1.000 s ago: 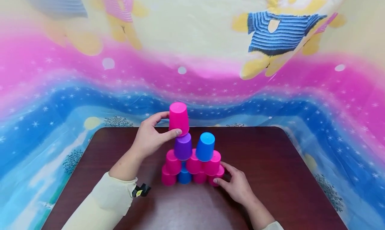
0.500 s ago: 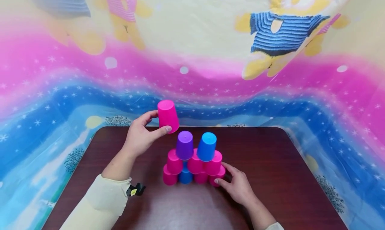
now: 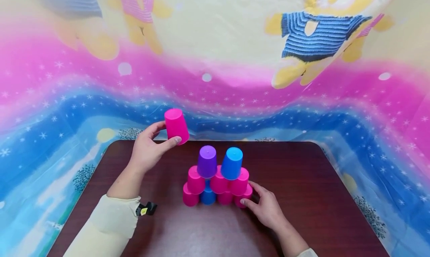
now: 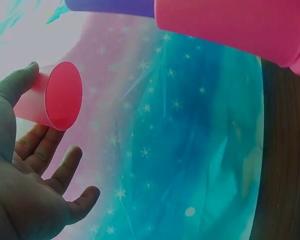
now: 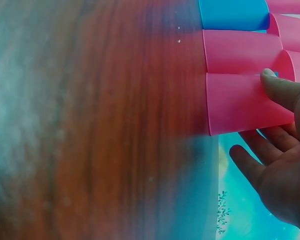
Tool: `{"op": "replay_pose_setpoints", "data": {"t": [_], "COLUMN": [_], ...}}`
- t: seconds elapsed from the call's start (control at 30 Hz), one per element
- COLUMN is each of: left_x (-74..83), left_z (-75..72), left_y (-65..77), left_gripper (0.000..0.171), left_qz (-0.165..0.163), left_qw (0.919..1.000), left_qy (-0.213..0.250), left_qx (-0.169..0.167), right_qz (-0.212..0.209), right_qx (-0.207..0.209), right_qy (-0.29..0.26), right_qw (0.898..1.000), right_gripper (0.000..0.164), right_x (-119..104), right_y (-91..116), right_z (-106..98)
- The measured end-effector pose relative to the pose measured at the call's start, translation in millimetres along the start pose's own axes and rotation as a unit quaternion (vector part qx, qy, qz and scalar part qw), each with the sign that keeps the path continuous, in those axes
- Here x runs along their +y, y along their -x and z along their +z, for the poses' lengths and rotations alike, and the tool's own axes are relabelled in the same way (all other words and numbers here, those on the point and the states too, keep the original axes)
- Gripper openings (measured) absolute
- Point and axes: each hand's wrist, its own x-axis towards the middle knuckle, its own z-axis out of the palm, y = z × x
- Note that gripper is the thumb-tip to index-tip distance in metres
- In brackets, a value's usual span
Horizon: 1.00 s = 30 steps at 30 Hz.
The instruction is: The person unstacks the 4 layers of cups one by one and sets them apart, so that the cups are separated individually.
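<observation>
My left hand (image 3: pixel 144 152) holds a pink cup (image 3: pixel 176 126) upside down between thumb and fingers, raised up and to the left of a cup stack. In the left wrist view its open mouth shows, and the two outer fingers stand off it. Atop the stack are an upturned purple cup (image 3: pixel 207 162) and a blue cup (image 3: pixel 231 163), side by side with a gap between. Below them sit a row of pink cups (image 3: pixel 196 180) and a bottom row with one blue cup (image 3: pixel 208 195). My right hand (image 3: pixel 267 210) grips the bottom row's rightmost pink cup (image 5: pixel 245 102) by its sides.
The stack stands on a dark brown wooden table (image 3: pixel 285 163) with rounded far corners. A patterned cloth (image 3: pixel 235 92) with bears and stars hangs behind and around the table. A small black strap piece (image 3: pixel 146 209) sticks out at the left sleeve cuff.
My left hand has lifted the pink cup off the purple cup and carried it left and upward, tilting it slightly. The right hand stays at the bottom-row cup.
</observation>
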Motion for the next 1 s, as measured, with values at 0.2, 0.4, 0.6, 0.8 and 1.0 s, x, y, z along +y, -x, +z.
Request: {"op": "replay_pose_setpoints", "data": {"t": [0.2,0.4,0.6,0.8,1.0], "left_x": [-11.5,-28.0,-43.4,-56.2,-65.5], "left_z": [-7.9,-17.8,-29.3,-38.4,-46.6], "left_y": [0.1,0.3,3.8,7.8,9.1], "left_gripper": [0.075,0.075,0.072,0.071,0.071], "left_qz": [-0.016,-0.028,-0.034,-0.038,-0.045], "left_qw": [0.9998,0.9993,0.9980,0.9969,0.9957], "left_qy": [-0.004,-0.004,-0.023,-0.031,-0.040], "left_qx": [0.014,0.024,0.049,0.062,0.071], "right_qz": [-0.002,-0.004,-0.002,0.002,0.009], "right_qx": [-0.001,0.000,-0.004,-0.004,-0.006], "right_qy": [0.006,0.011,0.009,0.012,0.014], "right_qw": [1.000,1.000,1.000,1.000,1.000], "right_gripper": [0.072,0.072,0.072,0.071,0.071], "right_x": [0,-2,-2,-4,-3], "right_y": [-2,-2,-2,-1,-1], "right_z": [0,-2,-1,-2,-1]}}
